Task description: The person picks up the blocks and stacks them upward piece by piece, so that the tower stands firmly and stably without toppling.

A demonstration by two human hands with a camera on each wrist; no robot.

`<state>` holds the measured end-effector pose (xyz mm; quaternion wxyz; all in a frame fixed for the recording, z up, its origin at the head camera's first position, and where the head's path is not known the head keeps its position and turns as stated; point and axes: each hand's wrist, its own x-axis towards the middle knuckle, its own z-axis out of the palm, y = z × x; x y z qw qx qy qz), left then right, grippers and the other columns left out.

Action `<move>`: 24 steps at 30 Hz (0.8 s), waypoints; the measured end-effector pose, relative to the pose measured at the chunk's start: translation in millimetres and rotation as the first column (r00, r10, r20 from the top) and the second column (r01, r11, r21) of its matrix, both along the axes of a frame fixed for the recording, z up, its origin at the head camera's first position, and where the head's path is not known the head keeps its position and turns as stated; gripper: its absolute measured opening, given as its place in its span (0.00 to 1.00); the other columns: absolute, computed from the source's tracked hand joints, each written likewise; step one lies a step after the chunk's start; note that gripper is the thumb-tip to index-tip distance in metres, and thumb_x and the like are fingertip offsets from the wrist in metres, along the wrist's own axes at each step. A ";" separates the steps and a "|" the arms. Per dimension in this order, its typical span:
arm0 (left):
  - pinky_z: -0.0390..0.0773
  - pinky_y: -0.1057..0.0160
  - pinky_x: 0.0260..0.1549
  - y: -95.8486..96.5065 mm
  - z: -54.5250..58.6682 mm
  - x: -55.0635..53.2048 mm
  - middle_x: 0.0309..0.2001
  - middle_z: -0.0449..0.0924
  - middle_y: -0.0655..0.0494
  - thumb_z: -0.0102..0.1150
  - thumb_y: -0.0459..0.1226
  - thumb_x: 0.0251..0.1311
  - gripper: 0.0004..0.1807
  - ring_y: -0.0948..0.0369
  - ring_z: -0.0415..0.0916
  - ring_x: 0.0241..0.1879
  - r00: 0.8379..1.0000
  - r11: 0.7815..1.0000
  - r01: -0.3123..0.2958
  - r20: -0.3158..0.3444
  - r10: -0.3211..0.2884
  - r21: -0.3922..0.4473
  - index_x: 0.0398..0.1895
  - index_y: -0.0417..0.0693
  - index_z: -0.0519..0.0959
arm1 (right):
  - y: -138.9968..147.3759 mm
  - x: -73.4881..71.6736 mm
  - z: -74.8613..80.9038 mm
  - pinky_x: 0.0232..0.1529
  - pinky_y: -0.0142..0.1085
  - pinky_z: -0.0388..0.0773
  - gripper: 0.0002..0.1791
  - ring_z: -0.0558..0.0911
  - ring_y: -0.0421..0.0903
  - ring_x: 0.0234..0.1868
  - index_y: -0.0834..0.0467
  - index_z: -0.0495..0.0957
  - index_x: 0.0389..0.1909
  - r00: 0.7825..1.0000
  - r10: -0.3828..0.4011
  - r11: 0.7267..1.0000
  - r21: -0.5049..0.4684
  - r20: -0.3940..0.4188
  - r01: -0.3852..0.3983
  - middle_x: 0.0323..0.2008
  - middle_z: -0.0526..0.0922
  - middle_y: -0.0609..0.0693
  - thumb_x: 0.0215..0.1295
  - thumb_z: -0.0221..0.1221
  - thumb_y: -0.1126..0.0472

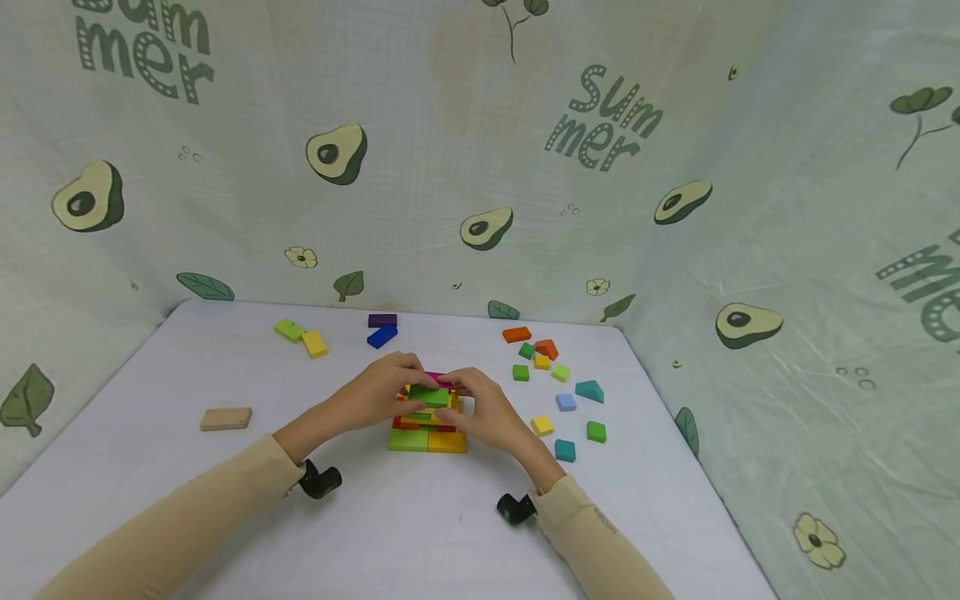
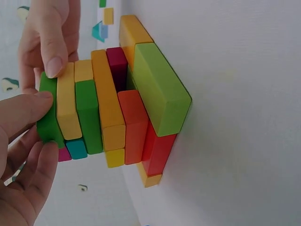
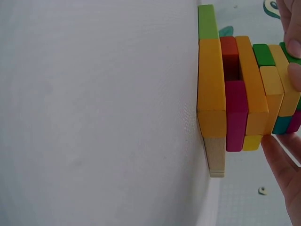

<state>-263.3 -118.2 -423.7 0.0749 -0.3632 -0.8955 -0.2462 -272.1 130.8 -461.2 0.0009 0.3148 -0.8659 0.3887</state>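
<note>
A tower of colourful wooden blocks (image 1: 427,421) stands mid-table, built in crossed layers. At its top lies a green block (image 2: 48,115), which my left hand (image 1: 382,389) pinches between thumb and fingers. My right hand (image 1: 489,414) holds the tower's upper right end, thumb in front and fingers behind. Its thumb presses near the upper yellow block (image 2: 68,101). A pink block (image 1: 435,377) shows behind the green one, partly hidden by fingers. Light green (image 2: 162,92) and orange (image 3: 211,89) blocks form the front of the base.
Right of the tower lie several loose blocks, among them a teal triangle (image 1: 590,391) and a green block (image 1: 596,431). Behind left are a blue block (image 1: 382,336), a purple block (image 1: 382,320) and a yellow block (image 1: 315,343). A plain wood block (image 1: 226,418) lies left.
</note>
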 end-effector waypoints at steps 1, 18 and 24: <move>0.81 0.66 0.42 0.3 -0.4 0.0 0.42 0.80 0.62 0.78 0.38 0.61 0.17 0.62 0.74 0.43 1.000 1.000 -0.001 0.000 0.001 0.005 0.53 0.53 0.90 | -0.1 0.0 0.1 0.66 0.37 0.79 0.28 0.79 0.40 0.64 0.48 0.76 0.67 1.000 -0.002 1.000 0.000 0.001 0.002 0.63 0.79 0.42 0.70 0.72 0.52; 0.82 0.63 0.44 1.2 -4.7 2.2 0.43 0.82 0.61 0.78 0.39 0.61 0.17 0.57 0.77 0.44 1.000 0.999 0.001 -0.019 0.000 0.044 0.53 0.52 0.89 | 0.9 -0.2 0.0 0.67 0.39 0.79 0.26 0.80 0.40 0.63 0.50 0.76 0.67 1.000 0.021 1.000 -0.006 -0.006 -0.021 0.62 0.79 0.44 0.71 0.71 0.55; 0.85 0.61 0.44 -7.0 2.7 -0.5 0.46 0.84 0.58 0.77 0.43 0.62 0.20 0.58 0.80 0.46 0.999 0.998 -0.036 -0.004 0.037 0.054 0.57 0.52 0.88 | 1.1 -0.3 -0.3 0.67 0.39 0.79 0.27 0.80 0.42 0.64 0.50 0.75 0.68 0.999 0.031 0.999 -0.005 -0.007 -0.031 0.63 0.79 0.45 0.71 0.70 0.54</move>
